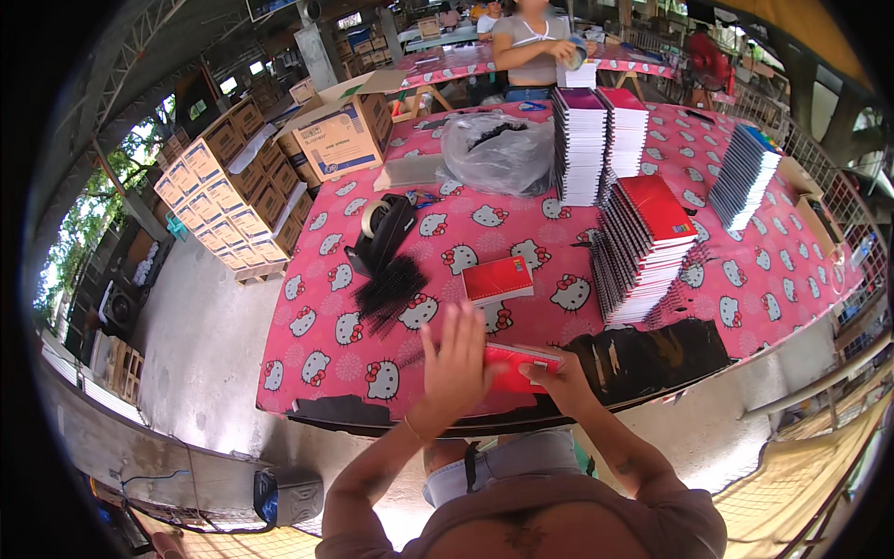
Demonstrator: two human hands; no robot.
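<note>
A small red notebook (pixel 510 371) is at the table's near edge, in front of my body. My right hand (pixel 562 380) grips it at its right end, thumb on top of the cover. My left hand (pixel 453 361) is open, its fingers stretched out and pointing away from me, with the thumb side by the notebook's left end. Whether it presses on the notebook I cannot tell. Just beyond lies another red notebook (pixel 498 279). Left of that is a loose heap of black binding coils (pixel 391 291), below a black tape dispenser (pixel 382 233).
Red spiral notebooks form a tall stack (pixel 643 252) at right; behind stand more stacks (pixel 579 149) and a blue-topped one (pixel 745 177). A clear plastic bag (pixel 498 154) and open carton (pixel 340 130) sit farther back. Stacked cartons (pixel 233 186) stand left. Another person (pixel 540 56) works across the table.
</note>
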